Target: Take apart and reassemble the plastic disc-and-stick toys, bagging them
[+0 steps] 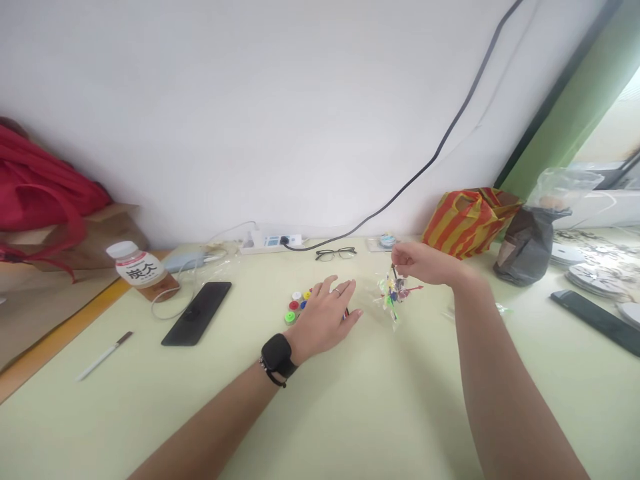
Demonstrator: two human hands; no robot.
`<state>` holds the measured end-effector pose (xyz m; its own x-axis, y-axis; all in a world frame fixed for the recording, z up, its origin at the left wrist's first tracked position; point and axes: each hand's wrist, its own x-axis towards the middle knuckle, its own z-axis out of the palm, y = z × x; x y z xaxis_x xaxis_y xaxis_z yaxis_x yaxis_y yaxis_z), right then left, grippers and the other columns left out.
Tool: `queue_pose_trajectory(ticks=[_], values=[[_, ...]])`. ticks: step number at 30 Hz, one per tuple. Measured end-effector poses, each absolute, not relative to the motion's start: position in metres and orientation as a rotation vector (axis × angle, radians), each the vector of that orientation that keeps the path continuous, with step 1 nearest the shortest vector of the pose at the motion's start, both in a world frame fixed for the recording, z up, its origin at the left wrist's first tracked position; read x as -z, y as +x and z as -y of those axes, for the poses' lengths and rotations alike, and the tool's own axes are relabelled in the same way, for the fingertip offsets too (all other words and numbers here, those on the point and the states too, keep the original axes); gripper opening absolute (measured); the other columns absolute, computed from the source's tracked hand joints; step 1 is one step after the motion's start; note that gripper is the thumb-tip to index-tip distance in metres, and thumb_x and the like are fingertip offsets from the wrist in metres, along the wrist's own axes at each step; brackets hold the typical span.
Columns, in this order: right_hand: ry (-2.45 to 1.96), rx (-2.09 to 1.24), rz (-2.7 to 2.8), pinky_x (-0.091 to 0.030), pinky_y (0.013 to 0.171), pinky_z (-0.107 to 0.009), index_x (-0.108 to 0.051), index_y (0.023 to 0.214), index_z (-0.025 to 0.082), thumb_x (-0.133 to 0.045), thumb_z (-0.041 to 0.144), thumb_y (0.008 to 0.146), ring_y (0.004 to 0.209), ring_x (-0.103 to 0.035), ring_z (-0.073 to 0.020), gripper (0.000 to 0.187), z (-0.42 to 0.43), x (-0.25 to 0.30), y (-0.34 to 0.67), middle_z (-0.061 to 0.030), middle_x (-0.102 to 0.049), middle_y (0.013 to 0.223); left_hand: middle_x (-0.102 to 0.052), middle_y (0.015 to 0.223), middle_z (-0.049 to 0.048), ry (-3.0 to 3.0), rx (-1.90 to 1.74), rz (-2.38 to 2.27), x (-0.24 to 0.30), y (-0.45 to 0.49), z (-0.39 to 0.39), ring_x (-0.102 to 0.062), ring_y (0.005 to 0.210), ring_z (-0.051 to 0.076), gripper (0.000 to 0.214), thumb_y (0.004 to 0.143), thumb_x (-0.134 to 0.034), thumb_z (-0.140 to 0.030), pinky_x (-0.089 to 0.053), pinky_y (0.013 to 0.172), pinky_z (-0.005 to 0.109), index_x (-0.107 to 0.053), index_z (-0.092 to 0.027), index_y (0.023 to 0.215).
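Observation:
My left hand (327, 313) is spread palm down over a group of small round coloured pieces, with its fingers apart. A green round piece (290, 318), a red one (293, 305) and a white one (297, 295) show beside it; the hand hides part of the group. To the right, my right hand (420, 262) is closed in a pinch above the table. From its fingers hangs a tangled cluster of small coloured pieces (393, 291), with green, blue, red and clear parts. Its exact kind is too small to make out.
Glasses (336, 253) and a power strip (270, 244) lie along the wall. On the left are a phone (197, 313), a pen (105, 355) and a drink bottle (145, 272). A striped bag (467, 223), a grey bag (525, 247) and a dark flat object (597, 322) are at right.

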<state>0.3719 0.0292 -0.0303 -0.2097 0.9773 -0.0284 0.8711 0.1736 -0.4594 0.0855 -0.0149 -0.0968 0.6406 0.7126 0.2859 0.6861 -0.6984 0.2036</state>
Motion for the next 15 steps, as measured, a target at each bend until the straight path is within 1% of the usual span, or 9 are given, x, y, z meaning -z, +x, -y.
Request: queue_pose_trajectory(ticks=[4, 7, 9, 10, 12, 13, 15], values=[[-1.65, -0.664, 2.154, -0.044, 0.062, -0.025, -0.055, 0.088, 0.023, -0.064, 0.024, 0.082, 0.075, -0.056, -0.0171, 0.011, -0.019, 0.014, 0.363, -0.0023, -0.065, 0.086, -0.061, 0.144, 0.0141, 2.569, -0.505, -1.132, 0.081, 0.09, -0.001, -0.041, 0.145, 0.034, 0.067, 0.101, -0.052, -0.053, -0.043, 0.111, 0.048, -0.038, -0.02, 0.158], [-1.624, -0.73, 2.144, -0.044, 0.063, -0.026, -0.057, 0.093, 0.024, -0.065, 0.029, 0.082, 0.076, -0.056, -0.0183, 0.015, -0.012, 0.006, 0.36, -0.0026, -0.063, 0.086, -0.052, 0.155, 0.0148, 2.388, -0.484, -1.036, 0.074, 0.105, -0.017, -0.048, 0.142, 0.033, 0.077, 0.096, -0.059, -0.057, -0.045, 0.111, 0.046, -0.037, -0.021, 0.16], [-1.605, -0.725, 2.172, -0.045, 0.065, -0.027, -0.059, 0.097, 0.024, -0.063, 0.03, 0.084, 0.077, -0.056, -0.0191, 0.015, -0.009, 0.004, 0.36, -0.0027, -0.063, 0.086, -0.049, 0.158, 0.0153, 2.29, -0.556, -0.93, 0.074, 0.119, -0.028, -0.048, 0.143, 0.033, 0.079, 0.089, -0.07, -0.052, -0.043, 0.114, 0.045, -0.044, -0.02, 0.157], [-1.606, -0.704, 2.192, -0.044, 0.066, -0.027, -0.06, 0.099, 0.024, -0.061, 0.03, 0.086, 0.077, -0.056, -0.0192, 0.014, -0.007, 0.003, 0.36, -0.0027, -0.062, 0.086, -0.052, 0.155, 0.0159, 2.247, -0.592, -0.867, 0.075, 0.127, -0.033, -0.051, 0.141, 0.033, 0.078, 0.086, -0.076, -0.048, -0.044, 0.113, 0.044, -0.049, -0.019, 0.153], [-1.62, -0.641, 2.219, -0.044, 0.066, -0.028, -0.062, 0.101, 0.025, -0.057, 0.029, 0.089, 0.075, -0.055, -0.019, 0.014, -0.006, 0.001, 0.36, -0.0026, -0.062, 0.084, -0.062, 0.143, 0.0162, 2.132, -0.643, -0.782, 0.079, 0.141, -0.042, -0.061, 0.129, 0.031, 0.072, 0.082, -0.08, -0.045, -0.05, 0.104, 0.04, -0.057, -0.019, 0.146], [-1.632, -0.61, 2.221, -0.043, 0.065, -0.028, -0.063, 0.102, 0.025, -0.055, 0.029, 0.09, 0.074, -0.054, -0.0188, 0.015, -0.005, -0.001, 0.36, -0.0025, -0.062, 0.083, -0.068, 0.134, 0.0154, 2.092, -0.638, -0.759, 0.081, 0.147, -0.046, -0.066, 0.12, 0.029, 0.066, 0.082, -0.08, -0.045, -0.053, 0.098, 0.038, -0.062, -0.019, 0.139], [-1.668, -0.56, 2.194, -0.042, 0.063, -0.027, -0.064, 0.102, 0.026, -0.053, 0.029, 0.092, 0.071, -0.054, -0.0185, 0.016, -0.002, -0.005, 0.36, -0.0021, -0.062, 0.08, -0.074, 0.118, 0.013, 2.066, -0.571, -0.739, 0.086, 0.155, -0.05, -0.072, 0.104, 0.027, 0.052, 0.082, -0.08, -0.045, -0.055, 0.085, 0.034, -0.071, -0.018, 0.125]])
